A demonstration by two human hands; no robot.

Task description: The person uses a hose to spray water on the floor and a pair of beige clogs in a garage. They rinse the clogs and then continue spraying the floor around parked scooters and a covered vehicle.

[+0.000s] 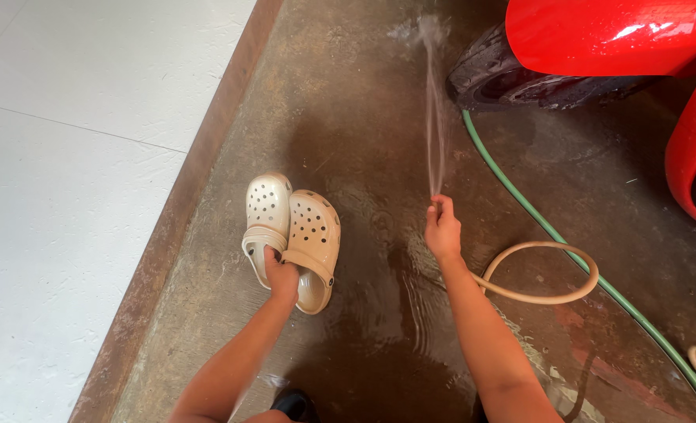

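Two cream perforated clogs (291,235) hang pinched by their heel straps in the left hand (281,276); the right hand (442,231) grips a beige hose (548,298), spraying water (436,102) forward.

clogs (293,235) left of hose (544,274); wheel (520,74) beyond hose; tiles (66,157) far left.

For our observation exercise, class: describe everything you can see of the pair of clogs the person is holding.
The pair of clogs is cream-white, of moulded foam or rubber by its look, each with a rounded toe dotted with round holes and a heel strap. They are held side by side, toes pointing away from the person, above wet brown concrete floor. The left hand grips them at the heel straps. The right clog's inside shows, slightly darker. The water jet passes to their right without touching them.
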